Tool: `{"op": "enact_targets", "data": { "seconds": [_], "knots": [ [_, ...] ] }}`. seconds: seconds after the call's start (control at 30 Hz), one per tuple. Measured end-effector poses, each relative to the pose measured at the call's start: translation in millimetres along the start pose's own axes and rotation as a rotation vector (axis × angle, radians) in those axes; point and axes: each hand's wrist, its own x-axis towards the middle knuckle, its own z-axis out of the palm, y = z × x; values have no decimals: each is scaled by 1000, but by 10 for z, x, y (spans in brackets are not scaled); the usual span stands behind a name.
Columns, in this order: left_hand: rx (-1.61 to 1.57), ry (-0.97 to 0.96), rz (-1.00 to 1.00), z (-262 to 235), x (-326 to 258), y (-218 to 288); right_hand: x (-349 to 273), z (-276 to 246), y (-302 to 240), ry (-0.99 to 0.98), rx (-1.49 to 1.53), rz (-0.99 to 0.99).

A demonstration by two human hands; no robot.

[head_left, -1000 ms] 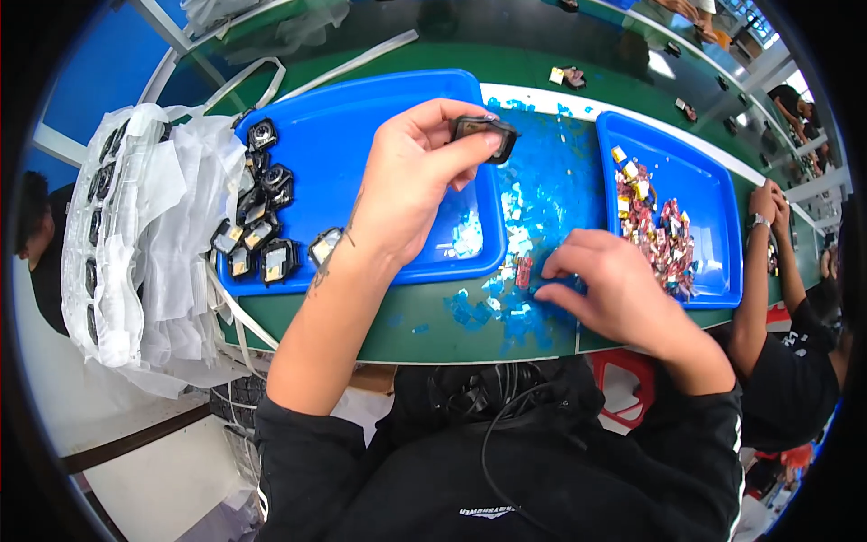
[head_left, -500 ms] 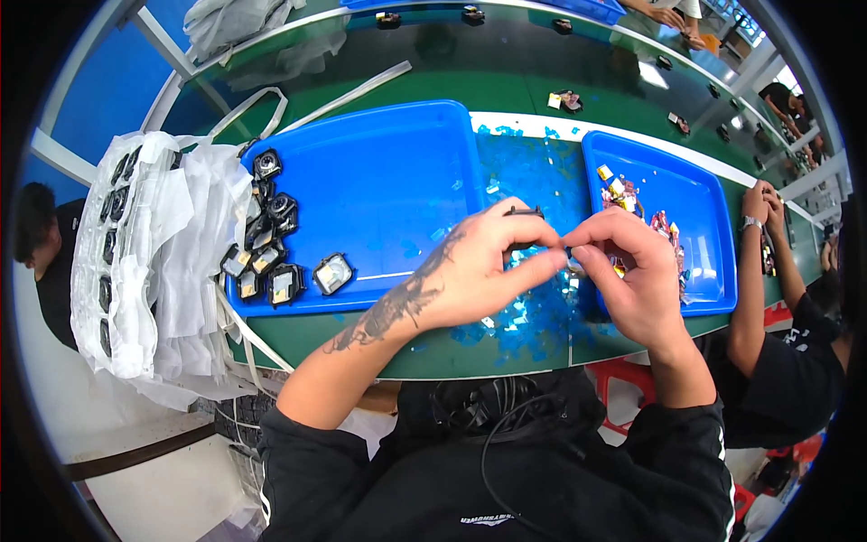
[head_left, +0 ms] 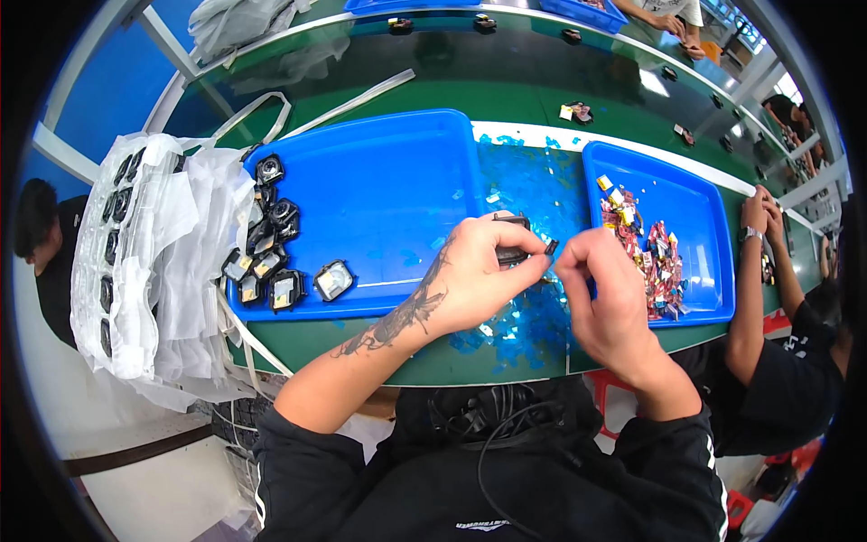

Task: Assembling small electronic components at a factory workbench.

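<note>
My left hand is closed on a small black device housing. A small black piece sticks out between that hand's thumb and forefinger. Just to the right, my right hand is curled with thumb and forefinger drawn together, a small gap from the left fingertips; whatever it may pinch is hidden. Below both hands, scraps of blue film litter the green table. On the left, several black housings lie in a large blue tray. A smaller blue tray on the right holds a heap of small reddish and yellow parts.
A stack of clear trays and white sheets stands at the left edge. Beyond a white rail, black assemblies sit spaced along a dark green belt. At the right a co-worker's arms reach over the table.
My right hand has drawn slightly apart from my left and curled lower. The left hand has shifted a little left, and the black housing in it shows more clearly.
</note>
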Motion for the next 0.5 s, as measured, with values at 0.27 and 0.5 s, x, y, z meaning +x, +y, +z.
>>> {"op": "enact_targets", "data": {
  "seconds": [0.27, 0.5],
  "knots": [
    [-191, -65, -135, -15, 3, 37, 57, -94, 89, -71, 167, 234],
    [-363, -181, -119, 21, 0, -55, -48, 19, 270, -81, 649, 182]
  ]
}}
